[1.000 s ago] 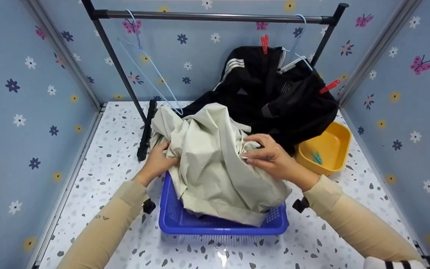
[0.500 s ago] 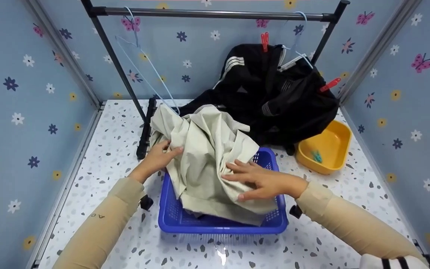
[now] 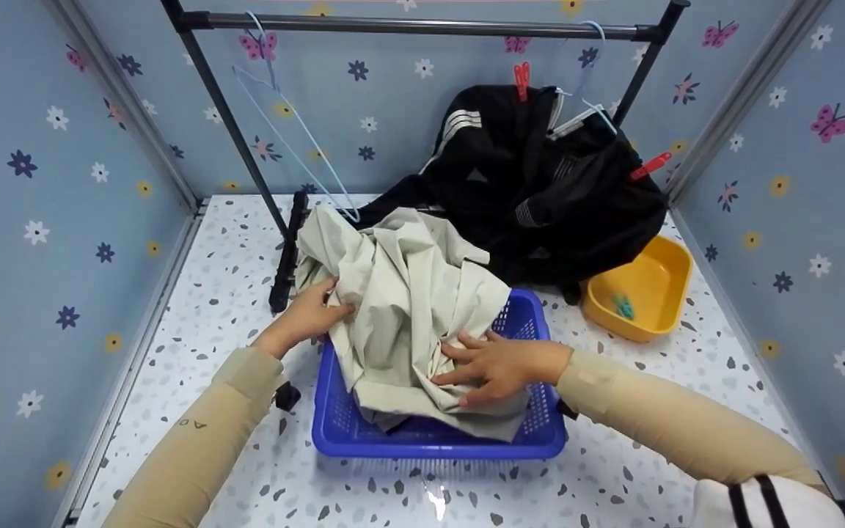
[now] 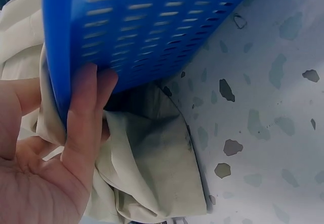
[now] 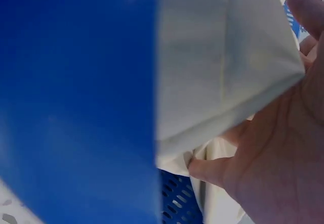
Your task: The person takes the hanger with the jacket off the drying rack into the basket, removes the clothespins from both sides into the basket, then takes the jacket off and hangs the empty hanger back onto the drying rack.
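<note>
A rumpled pale beige garment lies heaped in the blue plastic basket, part of it hanging over the far left side. My left hand is at the basket's left rim. In the left wrist view its fingers lie along the outside of the perforated wall, the thumb on the cloth side, so it grips the rim with some fabric. With fingers spread, my right hand presses on the garment's right part, inside the basket. Its palm and a fold of cloth show in the right wrist view.
Behind the basket stands a black clothes rack. A bare blue hanger hangs at its left. At its right, a black garment hangs with red clothespins. A yellow tub with teal clothespins sits right.
My right hand let go of the garment's right edge and moved down and left, folding that side into the basket and uncovering its right rim. The left hand stays nearly in place.
</note>
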The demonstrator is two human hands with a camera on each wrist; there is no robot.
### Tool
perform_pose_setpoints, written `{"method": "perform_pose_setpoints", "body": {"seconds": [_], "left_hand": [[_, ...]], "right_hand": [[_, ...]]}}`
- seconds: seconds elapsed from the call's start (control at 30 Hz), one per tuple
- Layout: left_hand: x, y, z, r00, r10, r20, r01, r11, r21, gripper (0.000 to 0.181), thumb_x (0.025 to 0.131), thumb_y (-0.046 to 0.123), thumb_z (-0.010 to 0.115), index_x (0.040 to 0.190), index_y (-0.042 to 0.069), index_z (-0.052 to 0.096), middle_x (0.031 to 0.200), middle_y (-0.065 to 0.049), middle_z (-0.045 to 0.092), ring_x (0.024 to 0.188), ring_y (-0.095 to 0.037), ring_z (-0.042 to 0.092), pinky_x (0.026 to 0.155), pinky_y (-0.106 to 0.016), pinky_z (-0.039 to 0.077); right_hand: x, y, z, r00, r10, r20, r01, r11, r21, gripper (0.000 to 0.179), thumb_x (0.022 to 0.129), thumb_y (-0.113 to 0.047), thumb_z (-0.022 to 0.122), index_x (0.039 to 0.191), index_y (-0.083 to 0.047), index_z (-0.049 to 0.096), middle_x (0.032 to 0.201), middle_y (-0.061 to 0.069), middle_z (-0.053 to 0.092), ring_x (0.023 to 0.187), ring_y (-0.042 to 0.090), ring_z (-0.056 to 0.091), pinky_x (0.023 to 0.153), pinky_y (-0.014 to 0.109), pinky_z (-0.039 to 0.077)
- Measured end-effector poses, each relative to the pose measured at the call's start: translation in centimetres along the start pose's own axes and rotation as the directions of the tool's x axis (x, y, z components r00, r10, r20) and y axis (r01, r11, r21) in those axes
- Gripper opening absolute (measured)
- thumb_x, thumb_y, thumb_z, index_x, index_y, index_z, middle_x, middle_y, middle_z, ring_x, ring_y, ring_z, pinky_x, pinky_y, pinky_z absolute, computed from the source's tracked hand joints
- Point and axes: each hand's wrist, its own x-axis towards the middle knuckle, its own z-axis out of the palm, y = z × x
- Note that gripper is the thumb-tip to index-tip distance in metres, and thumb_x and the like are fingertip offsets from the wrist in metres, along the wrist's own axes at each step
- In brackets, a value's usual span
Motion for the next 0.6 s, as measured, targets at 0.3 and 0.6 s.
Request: {"method": "perform_pose_setpoints", "body": {"seconds": [0.3, 0.6], "left_hand": [[-2.3, 4.6, -0.4, 0.997, -0.073, -0.025, 0.072, 0.996, -0.044, 0.075, 0.096, 0.011, 0.074, 0.164, -0.008, 0.049, 0.139, -0.037, 0.071, 0.102, -0.031, 0.076, 0.080, -0.030, 0.065], [-2.0, 3.8, 0.3, 0.995, -0.035, -0.096, 0.023, 0.992, -0.127, 0.064, 0.090, 0.004, 0.072, 0.151, -0.010, 0.062, 0.139, -0.033, 0.073, 0.117, -0.036, 0.071, 0.099, -0.038, 0.062]], "right_hand": [[-1.1, 2.1, -4.6, 0.940, -0.071, -0.332, 0.162, 0.953, 0.255, 0.036, 0.114, -0.024, 0.062, 0.142, -0.004, 0.075, 0.148, 0.021, 0.075, 0.137, 0.042, 0.073, 0.119, 0.057, 0.059], [-0.4, 7.3, -7.5, 0.679, 0.409, -0.610, -0.011, 0.836, 0.549, 0.039, 0.103, -0.014, 0.077, 0.136, 0.008, 0.073, 0.122, 0.027, 0.079, 0.104, 0.025, 0.072, 0.089, 0.023, 0.055]]}}
